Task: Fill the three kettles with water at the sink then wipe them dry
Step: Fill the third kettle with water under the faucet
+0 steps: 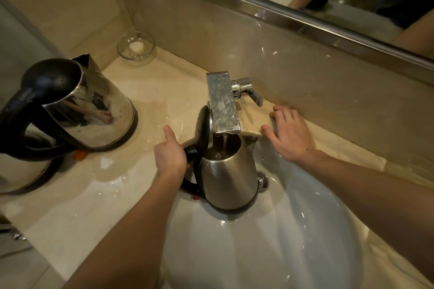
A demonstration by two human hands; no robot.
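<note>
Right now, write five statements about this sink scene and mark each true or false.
1. The left hand grips the handle of the kettle standing in the sink. True.
2. The kettle's lid is closed. False: the lid stands open.
3. Water runs from the tap into the kettle. True.
4. The right hand grips the tap lever. False: it rests flat on the counter, beside the lever but not on it.
5. The glass dish lies in the sink. False: the dish sits in the far corner of the counter.
</note>
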